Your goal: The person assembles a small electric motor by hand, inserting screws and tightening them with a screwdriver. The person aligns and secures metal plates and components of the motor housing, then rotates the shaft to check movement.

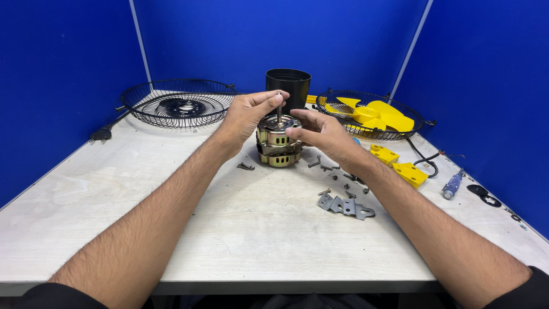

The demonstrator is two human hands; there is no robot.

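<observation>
The motor (278, 141) stands upright mid-desk; the left hand (247, 114) pinches its vertical shaft (279, 109), and the right hand (320, 133) grips its side.

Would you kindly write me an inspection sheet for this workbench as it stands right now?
Surface: pale scuffed wooden table, mostly bare near the front edge.
Job's things: brass-coloured metal fan motor standing upright, its steel shaft pointing up.
Clutter: loose screws, grey metal bracket, two yellow plastic pieces, black plastic cup-shaped cover, two black wire grilles, yellow fan blade in the right grille, blue-handled screwdriver.
Grippers: left hand pinches the shaft; right hand touches the motor top.
Cables: black cord at right; black plug at left.
Surroundings: blue partition walls.
</observation>
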